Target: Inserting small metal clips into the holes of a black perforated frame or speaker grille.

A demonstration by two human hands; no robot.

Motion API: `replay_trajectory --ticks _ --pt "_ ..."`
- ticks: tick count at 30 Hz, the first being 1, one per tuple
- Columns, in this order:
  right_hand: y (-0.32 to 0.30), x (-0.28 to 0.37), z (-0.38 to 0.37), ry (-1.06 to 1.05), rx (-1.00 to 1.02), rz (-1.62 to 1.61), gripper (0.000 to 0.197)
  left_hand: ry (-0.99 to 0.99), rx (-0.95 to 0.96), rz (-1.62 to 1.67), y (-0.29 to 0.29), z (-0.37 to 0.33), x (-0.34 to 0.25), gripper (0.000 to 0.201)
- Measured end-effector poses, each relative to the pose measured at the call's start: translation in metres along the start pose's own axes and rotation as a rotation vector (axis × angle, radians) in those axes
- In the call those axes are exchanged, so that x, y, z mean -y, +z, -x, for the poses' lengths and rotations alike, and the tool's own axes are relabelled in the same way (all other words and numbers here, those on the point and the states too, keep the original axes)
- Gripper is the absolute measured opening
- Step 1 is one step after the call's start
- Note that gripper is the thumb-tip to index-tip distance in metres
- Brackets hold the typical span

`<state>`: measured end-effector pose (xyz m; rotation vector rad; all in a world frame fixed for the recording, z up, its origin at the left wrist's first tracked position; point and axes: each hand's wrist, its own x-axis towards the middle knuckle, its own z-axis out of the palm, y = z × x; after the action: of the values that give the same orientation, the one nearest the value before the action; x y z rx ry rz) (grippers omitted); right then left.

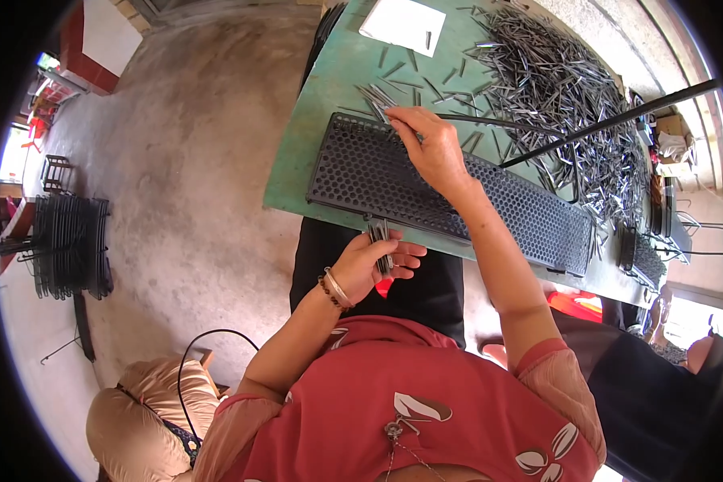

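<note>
carrying a long black perforated panel: a green tabletop, also visible left of the panel. beyond the panel's left half, well apart from it, a white square sheet; nearer the panel, scattered loose dark strips. beyond the panel's right half, a big tangled heap of similar strips.

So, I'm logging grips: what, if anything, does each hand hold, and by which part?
Left hand: a bundle of thin strips, by its middle; whether the right hand holds any is unclear.
</note>
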<state>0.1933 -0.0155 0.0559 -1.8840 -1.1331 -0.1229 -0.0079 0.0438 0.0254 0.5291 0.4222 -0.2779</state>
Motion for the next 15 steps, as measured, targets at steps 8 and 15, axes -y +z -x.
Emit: replay_trajectory --ticks 8,15 --pt "0.007 -0.006 0.003 -0.113 0.034 0.019 0.019 0.005 0.062 -0.031 -0.005 0.003 0.001 0.018" --pt "0.006 -0.001 0.01 -0.223 0.131 0.254 0.027 -0.027 0.033 -0.052 0.002 0.004 -0.003 0.031"
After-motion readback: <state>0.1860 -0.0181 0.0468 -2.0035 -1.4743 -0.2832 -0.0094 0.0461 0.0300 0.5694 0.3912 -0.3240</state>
